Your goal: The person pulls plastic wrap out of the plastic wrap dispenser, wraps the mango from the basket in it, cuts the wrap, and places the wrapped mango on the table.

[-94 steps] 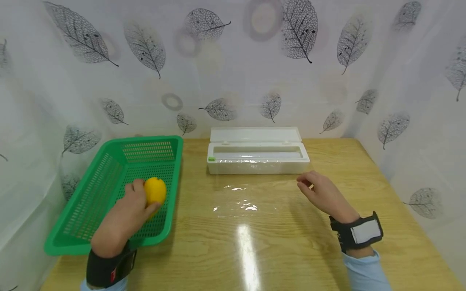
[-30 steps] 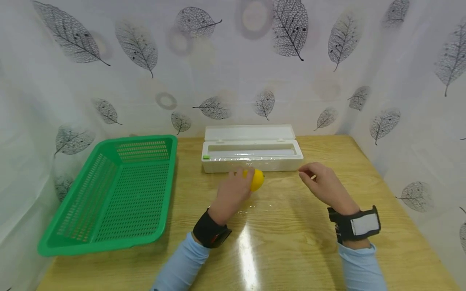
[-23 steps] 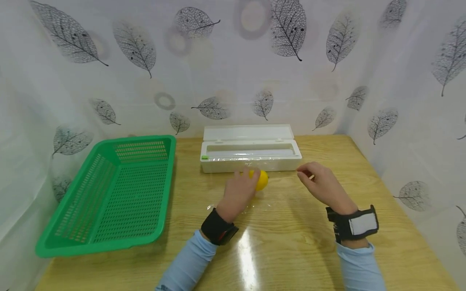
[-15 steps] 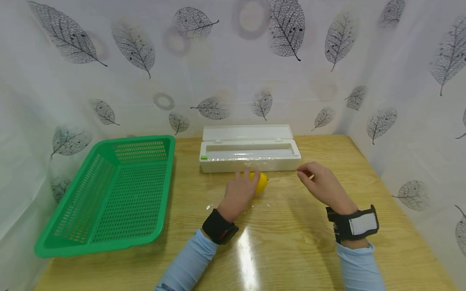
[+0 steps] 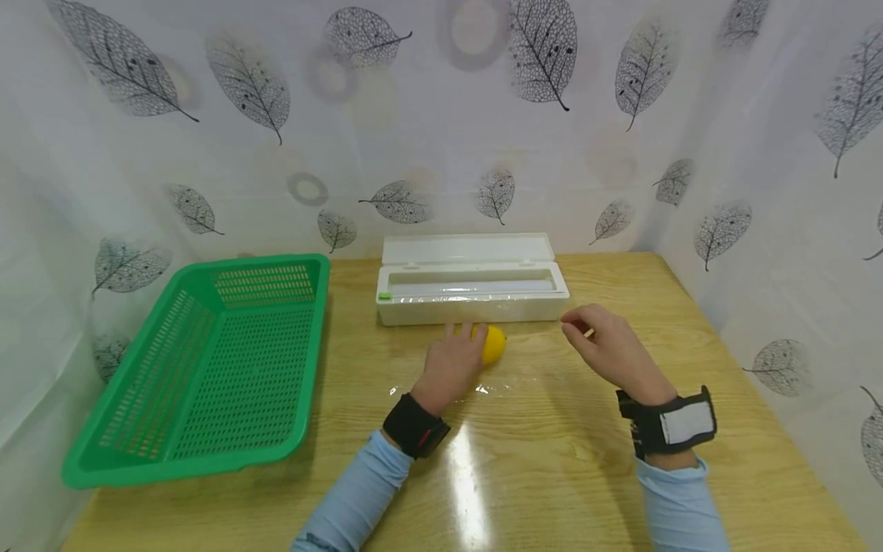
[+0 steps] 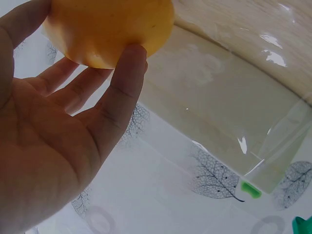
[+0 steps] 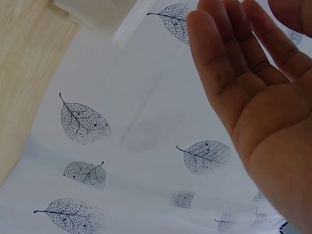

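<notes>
In the head view my left hand [image 5: 450,360] has its fingers around a smooth yellow fruit [image 5: 493,346] with a small stem nub. The left wrist view shows thumb and fingertips against the fruit [image 6: 112,29], which looks more orange there. Under and around it, clear cling film [image 5: 483,389] lies on the table, running from a white cling-film dispenser box [image 5: 476,310] with its lid raised. Near the box's right front corner hovers my right hand [image 5: 610,349], fingers loosely bent. No object shows in the right hand [image 7: 263,87] in its wrist view.
A green perforated plastic basket [image 5: 313,353] stands at the left of the wooden table [image 5: 552,475]. A leaf-patterned white curtain [image 5: 441,138] borders the table behind and at the sides. The dispenser carries a small green slider [image 5: 385,296] at its left end.
My left hand has carried the yellow fruit from the green basket onto the film in front of the box. Over the last half second it barely moved. The right hand has stayed beside the box.
</notes>
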Available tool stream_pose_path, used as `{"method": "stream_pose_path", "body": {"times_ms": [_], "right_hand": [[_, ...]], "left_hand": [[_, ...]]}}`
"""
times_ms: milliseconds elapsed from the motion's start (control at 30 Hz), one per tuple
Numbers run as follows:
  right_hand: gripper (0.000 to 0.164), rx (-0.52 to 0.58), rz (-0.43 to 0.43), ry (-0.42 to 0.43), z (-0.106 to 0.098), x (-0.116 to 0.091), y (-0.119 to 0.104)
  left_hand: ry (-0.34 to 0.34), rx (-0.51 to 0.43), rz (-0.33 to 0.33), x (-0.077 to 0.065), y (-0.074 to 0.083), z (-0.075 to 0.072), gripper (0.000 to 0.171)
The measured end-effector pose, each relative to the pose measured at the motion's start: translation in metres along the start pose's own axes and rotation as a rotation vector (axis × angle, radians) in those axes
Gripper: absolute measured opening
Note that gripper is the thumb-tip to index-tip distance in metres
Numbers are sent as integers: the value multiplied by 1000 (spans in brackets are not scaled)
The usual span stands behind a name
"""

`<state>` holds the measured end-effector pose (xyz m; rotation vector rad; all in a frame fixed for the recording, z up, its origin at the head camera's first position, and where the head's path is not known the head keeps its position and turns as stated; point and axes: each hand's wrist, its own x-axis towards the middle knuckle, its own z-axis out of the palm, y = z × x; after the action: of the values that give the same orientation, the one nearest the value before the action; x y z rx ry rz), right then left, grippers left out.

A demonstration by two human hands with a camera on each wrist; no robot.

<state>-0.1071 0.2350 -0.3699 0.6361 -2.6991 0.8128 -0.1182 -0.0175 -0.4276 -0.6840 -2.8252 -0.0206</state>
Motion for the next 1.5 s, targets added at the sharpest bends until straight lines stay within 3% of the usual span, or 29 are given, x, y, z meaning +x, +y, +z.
{"method": "stream_pose_path", "body": {"times_ms": [267, 500, 767, 900, 1000, 1100, 1200, 1300, 1500], "right_hand": [[12, -5, -5, -53, 10, 5, -5], [10, 5, -27, -104, 22, 8, -13], [10, 18, -35, -132, 36, 11, -19], [11, 13, -46, -149, 42, 14, -23], [13, 3, -67, -140, 47, 16, -27], [16, 1, -106, -127, 53, 20, -31], [23, -9, -148, -106, 62, 27, -34], [32, -29, -170, -86, 74, 35, -35], [45, -36, -150, -124, 96, 44, -32]], "left_hand": [[-20, -39, 6, -1, -7, 3, 52], [28, -71, 49, -4, -13, 5, 51], [-69, -190, 77, -7, -29, -2, 61], [-84, -203, 37, -24, -49, -19, 42], [-119, -161, -1, -45, -61, -36, 31], [-148, -129, -19, -70, -69, -43, 26], [-180, -120, -25, -90, -72, -43, 17], [-212, -128, -19, -100, -75, -38, 4], [-155, -95, 47, -105, -83, -20, 9]]}}
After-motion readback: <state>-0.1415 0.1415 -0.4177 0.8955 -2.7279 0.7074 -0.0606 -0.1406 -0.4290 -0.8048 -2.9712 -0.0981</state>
